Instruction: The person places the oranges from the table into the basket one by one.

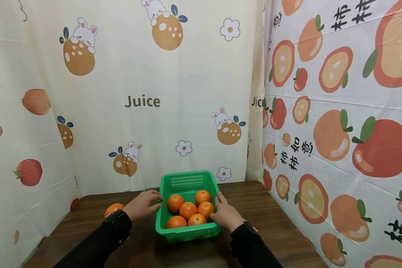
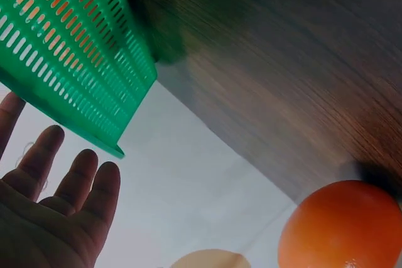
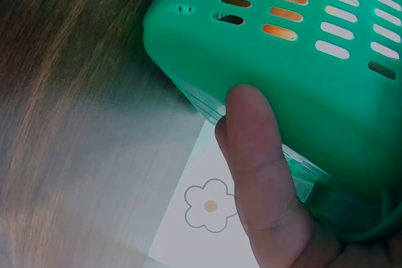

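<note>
A green plastic basket (image 1: 191,233) with slotted walls holds several oranges (image 1: 188,210). My left hand (image 1: 143,204) is beside the basket's left rim, its fingers extended towards it. In the left wrist view, those fingers (image 2: 103,196) are spread near the rim; whether a fingertip touches it I cannot tell. At the right side, my right hand (image 1: 228,214) grips the basket's rim, the thumb over the edge and the fingers (image 3: 254,136) against the outer wall. Whether the basket's base rests on the table is hidden.
A single orange (image 1: 114,209) lies on the dark wooden table (image 1: 254,208), left of the basket and just behind my left wrist. Printed cloth hangs (image 1: 201,82) behind the table and on both sides.
</note>
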The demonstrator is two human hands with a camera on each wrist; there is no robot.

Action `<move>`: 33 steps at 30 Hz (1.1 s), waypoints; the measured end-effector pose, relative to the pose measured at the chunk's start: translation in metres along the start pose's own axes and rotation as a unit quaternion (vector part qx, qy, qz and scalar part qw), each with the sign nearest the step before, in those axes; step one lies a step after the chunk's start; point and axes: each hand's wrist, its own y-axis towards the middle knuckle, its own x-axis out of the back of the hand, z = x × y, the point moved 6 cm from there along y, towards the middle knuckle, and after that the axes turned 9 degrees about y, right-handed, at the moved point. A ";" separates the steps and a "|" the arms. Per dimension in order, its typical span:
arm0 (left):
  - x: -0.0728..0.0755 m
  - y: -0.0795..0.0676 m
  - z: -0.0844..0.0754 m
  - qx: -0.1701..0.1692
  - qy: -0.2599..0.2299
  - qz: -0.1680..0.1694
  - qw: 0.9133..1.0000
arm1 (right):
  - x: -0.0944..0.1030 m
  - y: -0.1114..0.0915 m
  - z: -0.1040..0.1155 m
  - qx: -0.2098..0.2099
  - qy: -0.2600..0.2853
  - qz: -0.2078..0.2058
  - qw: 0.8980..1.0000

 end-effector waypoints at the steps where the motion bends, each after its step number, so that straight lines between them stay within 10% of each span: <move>1: 0.000 0.000 0.002 0.007 0.004 -0.003 1.000 | 0.000 0.000 0.000 -0.001 -0.002 0.001 1.000; 15: 0.010 -0.019 0.040 0.067 0.108 -0.067 0.990 | -0.001 0.003 -0.005 -0.008 0.001 0.002 1.000; 33: 0.009 -0.058 0.093 0.271 0.117 0.016 0.955 | 0.000 0.000 0.000 0.006 -0.018 -0.003 1.000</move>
